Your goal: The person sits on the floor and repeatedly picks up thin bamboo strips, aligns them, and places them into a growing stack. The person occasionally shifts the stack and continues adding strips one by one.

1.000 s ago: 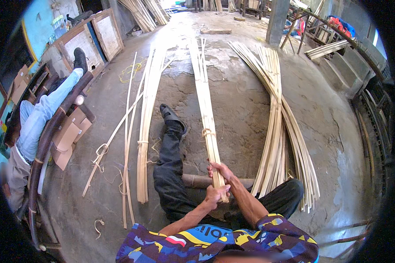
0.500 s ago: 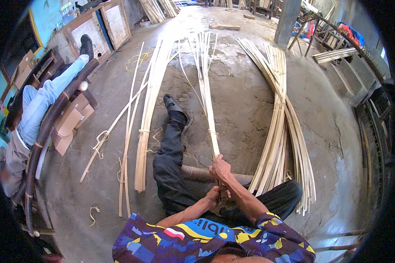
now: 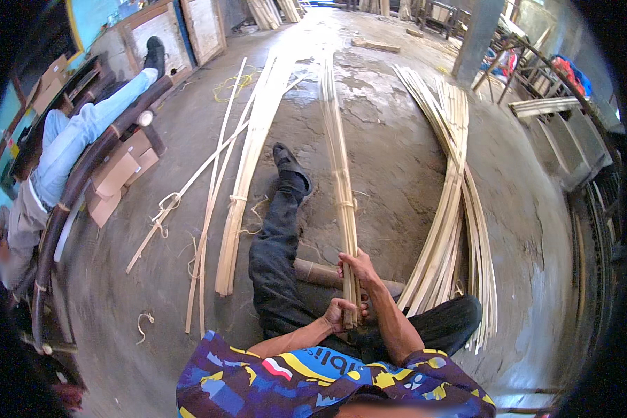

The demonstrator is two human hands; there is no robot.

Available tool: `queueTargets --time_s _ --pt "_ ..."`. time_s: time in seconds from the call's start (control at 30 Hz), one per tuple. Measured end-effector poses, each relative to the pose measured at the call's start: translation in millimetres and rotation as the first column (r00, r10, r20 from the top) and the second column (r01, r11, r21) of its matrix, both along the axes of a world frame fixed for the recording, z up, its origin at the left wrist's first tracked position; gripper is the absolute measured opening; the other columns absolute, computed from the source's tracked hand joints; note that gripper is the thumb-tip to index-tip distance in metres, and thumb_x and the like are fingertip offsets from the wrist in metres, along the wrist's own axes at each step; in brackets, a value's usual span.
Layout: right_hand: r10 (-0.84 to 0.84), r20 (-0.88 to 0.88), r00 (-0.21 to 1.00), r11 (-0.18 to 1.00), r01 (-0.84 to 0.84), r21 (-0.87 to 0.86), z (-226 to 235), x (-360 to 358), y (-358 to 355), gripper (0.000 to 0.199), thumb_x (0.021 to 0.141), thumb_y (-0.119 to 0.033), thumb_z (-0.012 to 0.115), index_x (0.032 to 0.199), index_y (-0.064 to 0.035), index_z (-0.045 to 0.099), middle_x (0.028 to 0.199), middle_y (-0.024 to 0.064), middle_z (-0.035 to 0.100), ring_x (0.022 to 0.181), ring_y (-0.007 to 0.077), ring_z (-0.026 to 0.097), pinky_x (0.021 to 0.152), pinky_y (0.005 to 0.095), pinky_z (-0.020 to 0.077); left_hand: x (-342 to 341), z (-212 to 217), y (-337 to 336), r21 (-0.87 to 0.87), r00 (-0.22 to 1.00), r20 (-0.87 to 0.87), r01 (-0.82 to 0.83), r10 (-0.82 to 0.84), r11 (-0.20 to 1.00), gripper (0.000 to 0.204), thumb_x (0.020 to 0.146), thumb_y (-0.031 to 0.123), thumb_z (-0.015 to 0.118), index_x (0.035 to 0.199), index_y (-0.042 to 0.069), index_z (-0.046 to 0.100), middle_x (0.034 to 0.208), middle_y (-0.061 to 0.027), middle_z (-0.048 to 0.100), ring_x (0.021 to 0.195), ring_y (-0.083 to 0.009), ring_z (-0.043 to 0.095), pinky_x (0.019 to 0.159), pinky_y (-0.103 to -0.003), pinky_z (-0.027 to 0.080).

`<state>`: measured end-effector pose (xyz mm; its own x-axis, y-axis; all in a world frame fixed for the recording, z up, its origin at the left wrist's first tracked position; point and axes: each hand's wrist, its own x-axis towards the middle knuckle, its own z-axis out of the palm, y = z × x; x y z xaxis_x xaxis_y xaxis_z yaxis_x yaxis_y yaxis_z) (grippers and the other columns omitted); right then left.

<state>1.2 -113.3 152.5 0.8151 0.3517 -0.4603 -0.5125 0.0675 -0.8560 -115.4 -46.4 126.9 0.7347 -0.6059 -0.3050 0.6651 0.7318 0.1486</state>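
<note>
Hands: both grip the near end of one long bundle of pale split bamboo strips [image 3: 341,181], which runs straight away over the grey concrete floor [image 3: 397,160].
Left hand [image 3: 340,315]: fingers curled tight round the very end of the bundle, low in front of the body.
Right hand [image 3: 359,268]: closed round the same bundle just above the left hand, the forearm coming up from the patterned blue, purple and yellow shirt [image 3: 313,380].
Far left: a second person in light blue trousers [image 3: 83,132] lies back on a curved dark rattan frame [image 3: 83,181], with brown cardboard boxes [image 3: 118,174] just beside it.
Left of the leg: a flat tied bundle of pale bamboo slats [image 3: 247,167] lies on the floor, with thin loose strips [image 3: 205,209] crossing beside it and a curl of binding fibre [image 3: 166,203] on one strip.
Centre: the person's outstretched leg in dark trousers [image 3: 275,258] ends in a black shoe [image 3: 289,164]; a brown round pole [image 3: 324,273] lies under the held bundle, near the hands.
Right: a large curved heap of long pale bamboo strips [image 3: 453,202] lies on the floor, well apart from the held bundle at its far end and nearer at the person's side.
Far right: grey wooden crates [image 3: 571,139] stand at the edge.
</note>
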Motion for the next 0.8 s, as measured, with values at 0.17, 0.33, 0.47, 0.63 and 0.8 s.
queueTargets --time_s 0.17,0.33,0.47,0.63,0.8 --pt "-0.026 -0.226 0.974 1.000 0.029 0.009 -23 10 0 0.028 0.078 -0.022 0.054 0.087 0.0035 0.047 0.067 0.0111 0.054 0.053 0.0165 0.054 0.048 0.0282 0.0476 14 6 -9 0.167 0.996 -0.016 -0.080 0.084 0.983 0.017 0.074 0.019 0.052 0.080 0.004 0.047 0.063 -0.0029 0.050 0.054 -0.0136 0.051 0.053 -0.026 0.046" --pt "0.003 0.351 0.936 0.989 0.050 -0.142 4 11 -1 0.031 0.074 -0.031 0.058 0.075 -0.0006 0.052 0.055 0.0071 0.054 0.045 0.0149 0.052 0.041 0.0257 0.0412 5 23 0 0.402 0.987 0.120 0.046 -0.103 0.915 0.020 0.071 0.024 0.056 0.078 0.007 0.051 0.060 -0.0038 0.052 0.052 -0.0134 0.051 0.044 -0.025 0.042" --pt "-0.002 0.243 0.970 0.985 0.044 -0.169 3 15 5 0.035 0.075 -0.033 0.058 0.082 -0.0004 0.049 0.061 0.0088 0.055 0.047 0.0156 0.054 0.043 0.0257 0.0436 5 14 -4 0.371 0.993 0.111 -0.065 0.025 0.926 0.019 0.069 0.023 0.057 0.076 0.007 0.050 0.061 -0.0042 0.053 0.048 -0.0144 0.051 0.041 -0.027 0.042" --pt "0.044 0.034 0.998 0.941 -0.030 -0.337 -32 12 4 0.047 0.071 -0.047 0.057 0.083 -0.0020 0.049 0.064 0.0066 0.053 0.053 0.0157 0.054 0.046 0.0267 0.0444 8 -6 -8 0.226 0.993 -0.059 -0.082 0.097 0.971 0.018 0.069 0.022 0.057 0.075 0.008 0.050 0.061 -0.0042 0.054 0.048 -0.0149 0.052 0.042 -0.028 0.043" --pt "0.075 -0.112 0.991 0.961 -0.102 -0.258 -44 -3 -4 0.053 0.072 -0.051 0.054 0.085 -0.0007 0.050 0.067 0.0062 0.052 0.058 0.0163 0.054 0.049 0.0275 0.0449 -7 -3 0 0.112 0.989 -0.146 0.041 -0.024 0.993 0.016 0.068 0.020 0.057 0.075 0.008 0.050 0.065 -0.0047 0.055 0.050 -0.0141 0.054 0.044 -0.029 0.045"
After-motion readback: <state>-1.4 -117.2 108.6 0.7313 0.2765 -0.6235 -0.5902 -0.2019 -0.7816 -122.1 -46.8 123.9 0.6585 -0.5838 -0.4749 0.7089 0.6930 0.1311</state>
